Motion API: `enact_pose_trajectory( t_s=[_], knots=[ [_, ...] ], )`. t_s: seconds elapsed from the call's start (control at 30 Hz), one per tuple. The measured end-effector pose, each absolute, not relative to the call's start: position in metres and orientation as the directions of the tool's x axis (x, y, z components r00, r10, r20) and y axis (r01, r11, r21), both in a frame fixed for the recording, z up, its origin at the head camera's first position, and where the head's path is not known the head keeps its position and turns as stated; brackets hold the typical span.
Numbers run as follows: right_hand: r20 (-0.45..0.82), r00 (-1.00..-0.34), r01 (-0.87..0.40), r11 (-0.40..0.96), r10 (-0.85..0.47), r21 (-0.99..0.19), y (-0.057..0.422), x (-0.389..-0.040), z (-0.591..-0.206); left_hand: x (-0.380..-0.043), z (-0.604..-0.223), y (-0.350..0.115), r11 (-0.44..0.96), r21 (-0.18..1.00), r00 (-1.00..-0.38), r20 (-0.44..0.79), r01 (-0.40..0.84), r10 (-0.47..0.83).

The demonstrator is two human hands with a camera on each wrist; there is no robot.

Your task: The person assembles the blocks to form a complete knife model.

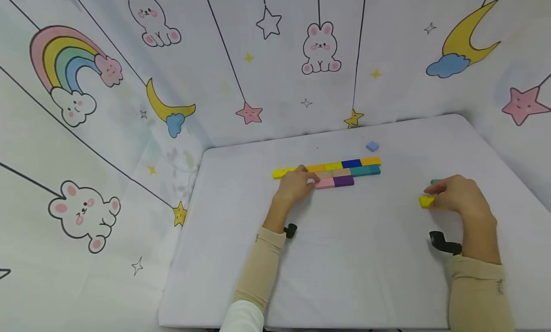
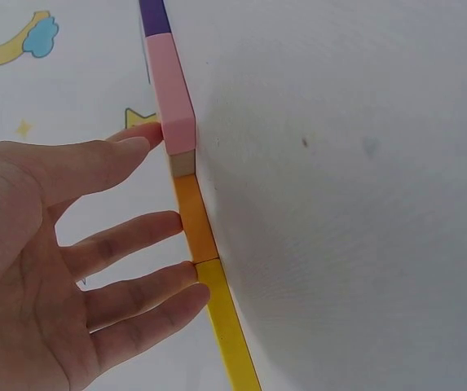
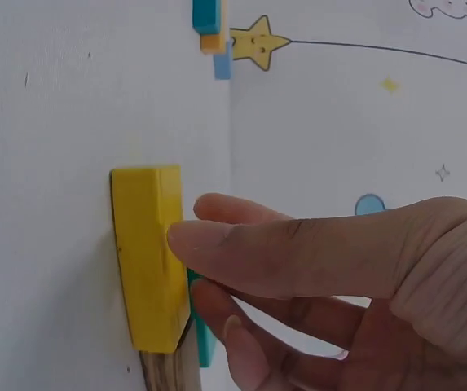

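My left hand (image 1: 294, 186) rests at the left end of several rows of coloured blocks, fingers stretched out. In the left wrist view its fingertips touch an orange block (image 2: 196, 216), a yellow block (image 2: 231, 334) and the end of a pink block (image 2: 174, 98). A purple block (image 1: 344, 181) adjoins the pink one. On the right side of the table my right hand (image 1: 460, 195) pinches a separate yellow block (image 3: 147, 261), its thumb on the upper edge and its other fingers partly hidden behind. A teal block (image 3: 204, 338) and a brown wooden block (image 3: 168, 373) show beside it.
A light blue block (image 1: 372, 146) lies behind the rows near the table's back edge. Dark blue (image 1: 351, 163) and teal blocks (image 1: 364, 171) sit at the rows' right part. Printed cloth walls (image 1: 280, 83) border the white table (image 1: 357, 265) at the back and sides.
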State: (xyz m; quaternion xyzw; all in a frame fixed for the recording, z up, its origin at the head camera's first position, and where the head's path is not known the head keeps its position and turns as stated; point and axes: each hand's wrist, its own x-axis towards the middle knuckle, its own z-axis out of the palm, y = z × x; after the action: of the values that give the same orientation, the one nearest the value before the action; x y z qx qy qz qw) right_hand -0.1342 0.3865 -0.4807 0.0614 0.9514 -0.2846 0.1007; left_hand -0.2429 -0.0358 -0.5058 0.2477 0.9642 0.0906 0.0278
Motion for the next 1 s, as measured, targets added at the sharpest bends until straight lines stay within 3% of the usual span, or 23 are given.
enact_pose_trajectory(
  t_s=[0.27,1.0],
  knots=[
    [-0.266,-0.959,0.232,0.811,0.098,-0.538,0.399,-0.130,-0.484,-0.243,-0.504,-0.037,0.861,0.180,-0.875,0.003,0.476,0.484],
    [-0.198,-0.979,0.156,0.817,0.053,-0.554,0.382,-0.138,-0.492,-0.246,-0.508,-0.037,0.854,0.177,-0.867,0.001,0.490,0.497]
  ],
)
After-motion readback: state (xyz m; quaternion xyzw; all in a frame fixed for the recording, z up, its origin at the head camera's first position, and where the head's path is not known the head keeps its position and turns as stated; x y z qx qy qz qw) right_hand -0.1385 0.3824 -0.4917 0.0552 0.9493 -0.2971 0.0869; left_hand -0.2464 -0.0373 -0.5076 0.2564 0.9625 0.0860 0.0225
